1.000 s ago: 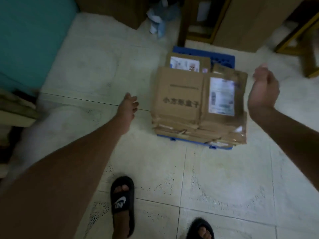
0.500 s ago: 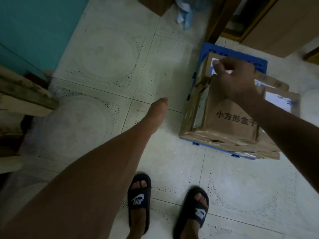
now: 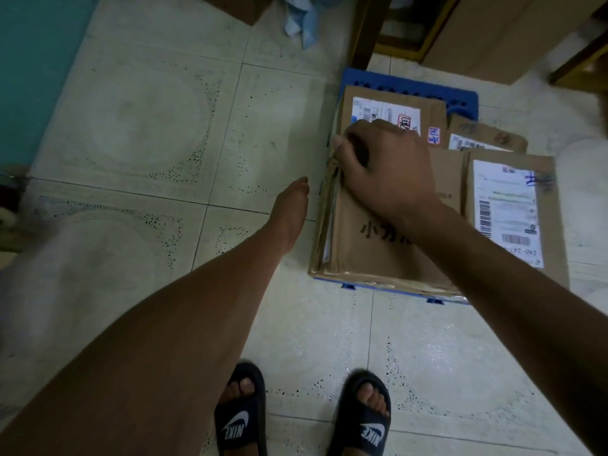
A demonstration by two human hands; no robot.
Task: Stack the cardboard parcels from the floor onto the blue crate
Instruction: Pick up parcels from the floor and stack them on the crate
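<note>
Cardboard parcels (image 3: 378,245) are lying stacked on the blue crate (image 3: 460,102), right of frame centre. Right hand (image 3: 385,166) is pressing on the top parcel's far-left corner, fingers curled at its edge. Left hand (image 3: 291,212) is hanging flat and empty just left of the stack, nearer its side edge. Crate is nearly covered; rear rim showing.

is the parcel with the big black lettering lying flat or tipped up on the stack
Flat. The lettered parcel lies printed face up on the stack over the blue crate, with the right hand on its top far corner.
</note>
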